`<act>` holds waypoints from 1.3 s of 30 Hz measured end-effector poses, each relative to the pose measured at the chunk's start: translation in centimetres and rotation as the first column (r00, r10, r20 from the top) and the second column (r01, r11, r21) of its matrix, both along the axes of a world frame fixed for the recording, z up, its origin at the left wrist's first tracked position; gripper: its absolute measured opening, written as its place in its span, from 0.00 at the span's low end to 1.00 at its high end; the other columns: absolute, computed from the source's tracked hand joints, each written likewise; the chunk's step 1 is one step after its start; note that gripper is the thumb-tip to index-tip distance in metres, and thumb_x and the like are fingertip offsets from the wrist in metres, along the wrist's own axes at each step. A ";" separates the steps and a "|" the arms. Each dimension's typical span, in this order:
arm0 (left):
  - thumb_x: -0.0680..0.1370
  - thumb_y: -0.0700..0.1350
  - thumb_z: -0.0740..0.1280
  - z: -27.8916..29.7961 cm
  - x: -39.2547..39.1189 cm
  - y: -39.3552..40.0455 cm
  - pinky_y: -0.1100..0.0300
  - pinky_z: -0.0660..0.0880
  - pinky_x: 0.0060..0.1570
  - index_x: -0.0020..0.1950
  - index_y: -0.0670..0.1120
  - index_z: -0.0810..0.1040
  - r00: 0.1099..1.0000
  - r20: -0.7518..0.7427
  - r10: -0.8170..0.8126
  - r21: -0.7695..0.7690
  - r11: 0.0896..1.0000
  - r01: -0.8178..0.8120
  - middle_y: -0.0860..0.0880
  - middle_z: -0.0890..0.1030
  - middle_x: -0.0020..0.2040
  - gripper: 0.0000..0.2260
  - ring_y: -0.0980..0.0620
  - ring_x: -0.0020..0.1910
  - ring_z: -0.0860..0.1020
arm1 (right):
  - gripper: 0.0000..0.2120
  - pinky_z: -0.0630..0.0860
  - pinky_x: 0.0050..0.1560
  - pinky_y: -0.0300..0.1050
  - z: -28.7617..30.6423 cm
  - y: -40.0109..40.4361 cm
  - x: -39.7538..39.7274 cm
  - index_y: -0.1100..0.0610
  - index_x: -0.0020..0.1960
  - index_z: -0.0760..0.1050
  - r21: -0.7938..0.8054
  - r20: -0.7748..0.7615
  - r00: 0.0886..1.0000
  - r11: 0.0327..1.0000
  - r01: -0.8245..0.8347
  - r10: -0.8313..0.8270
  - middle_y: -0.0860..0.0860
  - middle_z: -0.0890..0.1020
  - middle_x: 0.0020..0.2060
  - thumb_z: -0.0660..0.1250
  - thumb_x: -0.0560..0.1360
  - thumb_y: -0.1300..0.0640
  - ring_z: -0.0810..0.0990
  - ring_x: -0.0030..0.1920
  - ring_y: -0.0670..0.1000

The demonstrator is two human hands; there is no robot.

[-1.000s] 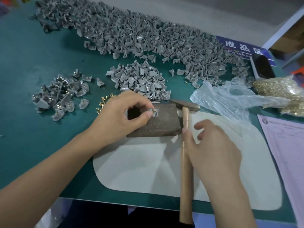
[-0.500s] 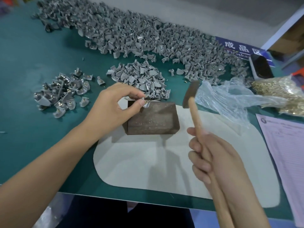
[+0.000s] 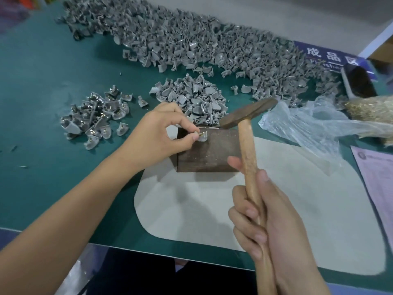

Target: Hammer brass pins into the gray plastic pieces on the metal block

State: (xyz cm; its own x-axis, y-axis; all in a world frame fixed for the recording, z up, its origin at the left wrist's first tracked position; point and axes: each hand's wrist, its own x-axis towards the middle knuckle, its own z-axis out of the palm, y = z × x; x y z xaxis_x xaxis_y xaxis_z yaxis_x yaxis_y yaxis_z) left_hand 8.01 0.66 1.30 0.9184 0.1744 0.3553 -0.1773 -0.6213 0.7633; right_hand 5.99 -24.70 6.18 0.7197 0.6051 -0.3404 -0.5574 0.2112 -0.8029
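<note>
A dark metal block [image 3: 209, 152] sits on a pale mat [image 3: 234, 209] on the green table. My left hand [image 3: 158, 135] pinches a gray plastic piece [image 3: 202, 136] with a brass pin in it, at the block's far left corner. My right hand [image 3: 268, 222] grips the wooden handle of a hammer [image 3: 247, 112], whose dark head hangs above the block's far right edge. To the left lies a small heap of pinned pieces [image 3: 95, 116]. Behind the block is a heap of plain gray pieces [image 3: 191, 99].
A long bank of gray pieces [image 3: 191, 43] runs along the table's back. At the right lie a crumpled clear plastic bag [image 3: 314, 126], a bag of brass pins [image 3: 372, 109], a black box [image 3: 359, 81], a blue sign [image 3: 327, 57] and a printed paper sheet [image 3: 378, 173].
My right hand took hold of the hammer that lay beside the block and lifted it; its head now hangs over the block. My left hand keeps pinching the piece on the block.
</note>
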 end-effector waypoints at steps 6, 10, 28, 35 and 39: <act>0.74 0.43 0.79 -0.1 0.1 0.3 0.50 0.74 0.52 0.45 0.45 0.87 0.999 0.025 -0.026 0.013 1.000 0.026 0.49 0.80 0.43 0.03 0.50 0.47 0.77 | 0.20 0.63 0.23 0.33 -0.5 0.6 -0.1 0.44 0.68 0.79 -0.086 0.115 0.987 0.991 -0.100 0.110 0.48 0.65 0.29 0.61 0.81 0.41 0.58 0.21 0.44; 0.73 0.42 0.79 -0.2 0.2 0.4 0.49 0.74 0.50 0.45 0.45 0.86 0.999 0.040 -0.036 0.011 0.999 0.036 0.49 0.79 0.42 0.03 0.49 0.46 0.76 | 0.18 0.63 0.23 0.33 -0.5 1.1 -0.2 0.40 0.66 0.80 -0.163 0.118 0.983 0.979 -0.122 0.142 0.48 0.65 0.30 0.62 0.79 0.39 0.59 0.22 0.45; 0.75 0.51 0.76 -0.6 0.4 0.9 0.45 0.74 0.50 0.45 0.48 0.87 0.997 0.053 -0.057 0.017 0.998 0.056 0.51 0.79 0.42 0.06 0.48 0.46 0.76 | 0.16 0.63 0.23 0.34 0.3 0.9 0.0 0.38 0.66 0.80 -0.235 0.193 0.971 0.967 -0.093 0.140 0.48 0.65 0.29 0.63 0.81 0.40 0.59 0.22 0.46; 0.76 0.51 0.76 -0.5 0.4 1.2 0.46 0.73 0.49 0.45 0.51 0.87 0.996 0.050 -0.067 0.039 0.997 0.065 0.54 0.78 0.41 0.05 0.51 0.46 0.75 | 0.14 0.63 0.22 0.34 0.5 1.3 -0.1 0.38 0.64 0.81 -0.242 0.238 0.958 0.965 -0.103 0.162 0.48 0.67 0.29 0.63 0.81 0.41 0.59 0.22 0.46; 0.76 0.49 0.76 -0.3 0.4 1.2 0.45 0.74 0.50 0.46 0.50 0.87 0.997 0.034 -0.066 0.038 0.997 0.064 0.54 0.78 0.41 0.04 0.51 0.46 0.75 | 0.18 0.63 0.23 0.34 0.7 1.0 -0.3 0.39 0.66 0.80 -0.192 0.213 0.969 0.978 -0.085 0.126 0.48 0.66 0.29 0.62 0.79 0.41 0.59 0.22 0.45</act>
State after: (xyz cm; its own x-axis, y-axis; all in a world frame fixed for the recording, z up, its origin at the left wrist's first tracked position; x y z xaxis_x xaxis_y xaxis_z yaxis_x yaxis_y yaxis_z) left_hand 8.45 1.89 0.97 0.9142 0.1011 0.3925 -0.2444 -0.6351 0.7327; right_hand 5.72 -23.69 6.85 0.7252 0.6250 -0.2889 -0.3715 0.0019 -0.9284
